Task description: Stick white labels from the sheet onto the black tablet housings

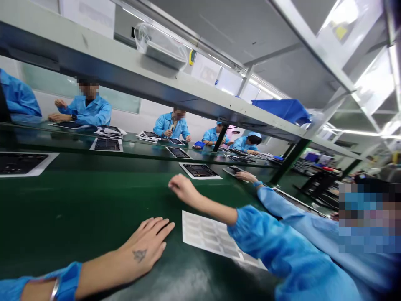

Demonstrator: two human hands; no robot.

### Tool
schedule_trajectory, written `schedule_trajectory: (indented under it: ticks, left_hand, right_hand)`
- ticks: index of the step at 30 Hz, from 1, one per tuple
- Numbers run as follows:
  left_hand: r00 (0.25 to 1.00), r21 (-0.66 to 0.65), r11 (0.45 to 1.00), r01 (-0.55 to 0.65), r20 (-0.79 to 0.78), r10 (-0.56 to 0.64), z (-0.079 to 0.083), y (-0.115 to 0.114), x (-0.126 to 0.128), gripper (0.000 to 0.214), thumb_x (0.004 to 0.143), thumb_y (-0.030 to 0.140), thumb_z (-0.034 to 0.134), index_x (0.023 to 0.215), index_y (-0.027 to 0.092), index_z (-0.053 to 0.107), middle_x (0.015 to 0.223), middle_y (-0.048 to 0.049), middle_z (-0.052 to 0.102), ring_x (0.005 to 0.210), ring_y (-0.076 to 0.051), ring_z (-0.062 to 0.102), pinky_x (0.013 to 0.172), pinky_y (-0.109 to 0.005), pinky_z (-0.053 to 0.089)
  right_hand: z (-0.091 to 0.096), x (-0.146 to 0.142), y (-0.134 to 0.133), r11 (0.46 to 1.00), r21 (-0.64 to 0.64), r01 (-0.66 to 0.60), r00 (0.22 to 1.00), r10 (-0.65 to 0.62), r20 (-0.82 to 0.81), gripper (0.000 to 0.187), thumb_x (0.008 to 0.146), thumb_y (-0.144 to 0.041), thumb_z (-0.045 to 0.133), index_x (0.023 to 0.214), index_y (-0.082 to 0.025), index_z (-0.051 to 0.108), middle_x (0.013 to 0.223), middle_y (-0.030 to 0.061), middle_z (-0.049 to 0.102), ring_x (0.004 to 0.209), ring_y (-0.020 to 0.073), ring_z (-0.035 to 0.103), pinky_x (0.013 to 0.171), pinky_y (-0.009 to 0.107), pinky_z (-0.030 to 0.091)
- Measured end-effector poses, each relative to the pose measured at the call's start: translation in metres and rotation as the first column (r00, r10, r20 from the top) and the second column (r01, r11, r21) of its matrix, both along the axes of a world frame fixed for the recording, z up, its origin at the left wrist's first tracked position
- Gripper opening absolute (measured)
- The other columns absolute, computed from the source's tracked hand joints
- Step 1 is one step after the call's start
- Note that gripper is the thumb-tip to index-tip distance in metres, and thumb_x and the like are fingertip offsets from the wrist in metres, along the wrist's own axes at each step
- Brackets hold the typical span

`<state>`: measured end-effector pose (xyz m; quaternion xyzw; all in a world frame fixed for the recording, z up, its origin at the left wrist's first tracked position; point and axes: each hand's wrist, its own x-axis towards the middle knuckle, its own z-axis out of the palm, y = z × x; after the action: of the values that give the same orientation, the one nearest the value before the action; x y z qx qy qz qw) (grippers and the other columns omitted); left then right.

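My left hand point(145, 246) lies flat on the green conveyor belt point(94, 209), fingers spread and holding nothing. A small dark tattoo marks its back. My right hand point(184, 189) rests on the belt with its fingers curled together and nothing visible in them. Just below it lies a white sheet of grey labels point(209, 235), apart from both hands. The nearest dark tablet on a white sheet point(199, 170) sits farther up the belt. A co-worker's hand point(247, 177) reaches in from the right, beside a smaller tablet point(233, 170).
A long shelf point(140, 69) spans the belt, carrying a clear plastic cover point(159, 46) and a blue crate point(282, 110). Several seated people in blue smocks point(172, 125) work across the belt, with more tablets on white sheets. A blue sleeve point(297, 217) fills the lower right.
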<state>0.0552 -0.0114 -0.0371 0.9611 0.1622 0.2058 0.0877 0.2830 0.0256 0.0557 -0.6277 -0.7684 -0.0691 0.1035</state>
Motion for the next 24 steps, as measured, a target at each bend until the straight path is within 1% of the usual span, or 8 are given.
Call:
schedule_trajectory:
  ticks: [2, 4, 8, 11, 14, 17, 21, 24]
  left_hand:
    - [1.000, -0.018, 1.000, -0.006, -0.012, 0.006, 0.001, 0.000, 0.002, 0.047, 0.103, 0.026, 0.038, 0.150, 0.026, 0.038, 0.149, -0.0063, 0.049, 0.138, -0.027, 0.045, 0.114, -0.049, 0.040]
    - [1.000, -0.030, 0.999, -0.011, -0.015, 0.011, 0.002, 0.000, 0.002, 0.048, 0.102, 0.026, 0.039, 0.150, 0.026, 0.038, 0.150, -0.0057, 0.048, 0.138, -0.028, 0.045, 0.113, -0.050, 0.040]
    - [1.000, -0.022, 1.000, -0.005, -0.003, 0.005, 0.000, 0.001, 0.002, 0.049, 0.102, 0.027, 0.040, 0.150, 0.027, 0.038, 0.149, -0.0061, 0.049, 0.137, -0.030, 0.046, 0.110, -0.050, 0.044]
    - [0.999, 0.006, 0.999, 0.032, 0.033, -0.032, -0.008, 0.004, 0.004, 0.050, 0.100, 0.027, 0.040, 0.150, 0.027, 0.039, 0.148, -0.0079, 0.050, 0.135, -0.031, 0.047, 0.109, -0.051, 0.045]
    - [0.996, 0.013, 0.999, 0.045, 0.074, -0.045, -0.014, 0.006, 0.007, 0.050, 0.100, 0.027, 0.039, 0.149, 0.026, 0.039, 0.147, -0.0094, 0.050, 0.133, -0.033, 0.048, 0.107, -0.052, 0.046]
    - [0.997, -0.009, 1.000, 0.025, 0.067, -0.024, -0.010, 0.004, 0.005, 0.049, 0.101, 0.026, 0.040, 0.149, 0.028, 0.039, 0.148, -0.0071, 0.050, 0.136, -0.030, 0.045, 0.112, -0.050, 0.042]
    - [1.000, -0.068, 0.998, 0.012, 0.003, -0.012, 0.001, -0.002, 0.001, 0.050, 0.101, 0.027, 0.042, 0.151, 0.030, 0.037, 0.151, -0.0050, 0.047, 0.138, -0.028, 0.044, 0.113, -0.047, 0.041]
    - [1.000, -0.157, 0.987, -0.022, -0.020, 0.019, 0.003, 0.007, 0.002, 0.051, 0.101, 0.029, 0.040, 0.152, 0.030, 0.035, 0.152, -0.0053, 0.046, 0.138, -0.027, 0.043, 0.112, -0.047, 0.043]
  right_hand:
    - [0.011, 0.036, 0.052, 0.988, 0.004, 0.156, 0.987, -0.156, 0.038, 0.013, 0.095, -0.013, 0.055, 0.100, -0.014, 0.068, 0.105, 0.0115, 0.068, 0.105, 0.0214, 0.060, 0.092, 0.035, 0.046]
    - [0.013, 0.069, 0.089, 0.952, -0.005, 0.308, 0.948, -0.306, 0.083, 0.021, 0.097, -0.028, 0.059, 0.113, -0.016, 0.064, 0.118, 0.0089, 0.064, 0.107, 0.0226, 0.062, 0.093, 0.043, 0.051]
    - [-0.003, 0.111, 0.130, 0.858, -0.063, 0.510, 0.853, -0.495, 0.162, 0.033, 0.097, -0.035, 0.061, 0.124, -0.017, 0.060, 0.127, 0.0101, 0.061, 0.108, 0.0239, 0.063, 0.092, 0.046, 0.054]
    - [-0.020, 0.125, 0.148, 0.815, -0.123, 0.567, 0.817, -0.536, 0.212, 0.034, 0.096, -0.036, 0.061, 0.125, -0.017, 0.059, 0.127, 0.0101, 0.061, 0.108, 0.0243, 0.063, 0.091, 0.046, 0.054]
    - [-0.032, 0.130, 0.162, 0.794, -0.162, 0.586, 0.803, -0.543, 0.246, 0.034, 0.096, -0.035, 0.061, 0.125, -0.017, 0.059, 0.127, 0.0101, 0.060, 0.108, 0.0242, 0.063, 0.091, 0.046, 0.054]
    - [-0.037, 0.130, 0.171, 0.786, -0.172, 0.594, 0.797, -0.546, 0.257, 0.034, 0.097, -0.034, 0.061, 0.125, -0.017, 0.059, 0.127, 0.0100, 0.061, 0.107, 0.0236, 0.063, 0.090, 0.045, 0.055]
    - [-0.036, 0.122, 0.173, 0.807, -0.160, 0.568, 0.816, -0.527, 0.237, 0.034, 0.096, -0.034, 0.061, 0.126, -0.017, 0.059, 0.126, 0.0100, 0.061, 0.106, 0.0235, 0.064, 0.089, 0.044, 0.056]
    - [-0.036, 0.109, 0.168, 0.847, -0.162, 0.507, 0.856, -0.473, 0.209, 0.032, 0.096, -0.034, 0.061, 0.124, -0.018, 0.060, 0.125, 0.0098, 0.061, 0.106, 0.0231, 0.064, 0.089, 0.043, 0.056]
